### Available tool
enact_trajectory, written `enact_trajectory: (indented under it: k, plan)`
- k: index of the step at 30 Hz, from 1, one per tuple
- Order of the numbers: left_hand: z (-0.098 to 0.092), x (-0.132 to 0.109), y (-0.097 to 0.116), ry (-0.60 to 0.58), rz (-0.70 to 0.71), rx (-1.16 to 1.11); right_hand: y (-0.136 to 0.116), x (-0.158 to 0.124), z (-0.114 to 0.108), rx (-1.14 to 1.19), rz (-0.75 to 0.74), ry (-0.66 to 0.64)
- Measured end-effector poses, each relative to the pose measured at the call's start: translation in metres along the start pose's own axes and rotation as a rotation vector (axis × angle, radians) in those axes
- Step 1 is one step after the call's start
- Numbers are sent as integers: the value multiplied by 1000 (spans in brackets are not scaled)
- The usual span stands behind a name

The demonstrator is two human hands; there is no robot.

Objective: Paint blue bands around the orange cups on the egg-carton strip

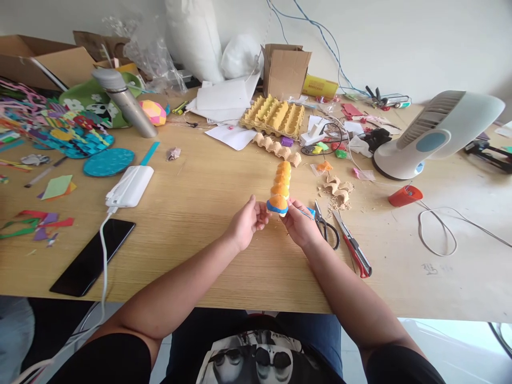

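Note:
An orange strip of egg-carton cups (281,184) lies on the wooden table (224,266), pointing away from me. Its nearest cup has a blue band round it. My left hand (247,223) pinches that cup from the left, fingers closed on it. My right hand (299,221) grips it from the right and also holds something thin and blue. Scissors (326,226) and a red utility knife (354,245) lie just right of my right hand.
A black phone (92,256) and white power bank (130,185) lie left. A yellow egg tray (274,114), cardboard box (285,69), carton scraps (338,189), red cup (405,196), white fan (434,133) and loose cable (438,234) sit behind and right. Coloured paper crafts (68,136) and a metal bottle (126,104) crowd the far left.

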State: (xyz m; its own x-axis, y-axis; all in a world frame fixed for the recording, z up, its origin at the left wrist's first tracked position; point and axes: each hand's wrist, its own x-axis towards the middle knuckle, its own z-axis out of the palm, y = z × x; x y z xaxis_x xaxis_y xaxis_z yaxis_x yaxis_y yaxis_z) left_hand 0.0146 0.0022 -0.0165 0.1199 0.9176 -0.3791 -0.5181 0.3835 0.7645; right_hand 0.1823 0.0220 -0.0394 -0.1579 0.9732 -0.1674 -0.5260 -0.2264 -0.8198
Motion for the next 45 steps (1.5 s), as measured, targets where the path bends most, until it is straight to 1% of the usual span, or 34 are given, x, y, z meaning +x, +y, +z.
enact_trajectory:
  k: [4,6,8,11,16,21,24,28,30,32,35,37,40,43,44,45]
  plan:
    - [-8,7,5,82,155,58,-2,-1,0,-42,-4,-16]
    - [-13,10,7,89,215,99,-2,-2,0,-82,0,-34]
    - [-16,13,10,80,235,132,-2,-2,0,-137,3,-69]
    - [-21,17,13,70,202,177,-2,0,-2,-255,8,-102]
    - [-25,23,13,99,170,277,-4,6,-9,-564,-15,-55]
    - [-27,26,11,72,178,316,-6,10,-17,-740,-53,-45]
    - [-29,27,12,80,147,324,-10,8,-18,-888,-98,-80]
    - [-34,29,12,59,107,395,-19,3,-15,-1183,-189,-177]
    - [-38,30,11,29,118,492,-22,0,-13,-1310,-210,-215]
    - [-42,30,9,13,153,651,-23,-2,-10,-1403,-210,-239]
    - [-45,30,7,18,239,916,-21,-4,-6,-1523,-202,-264]
    - [-45,29,7,31,307,1034,-21,-5,-4,-1584,-192,-273]
    - [-44,26,7,32,347,1114,-25,-7,0,-1645,-173,-275]
    - [-41,22,9,35,317,1156,-37,-10,0,-1678,-180,-231]
    - [-40,21,10,44,312,1175,-43,-10,-2,-1693,-208,-172]
    - [-38,20,11,54,316,1195,-48,-9,-4,-1708,-245,-85]
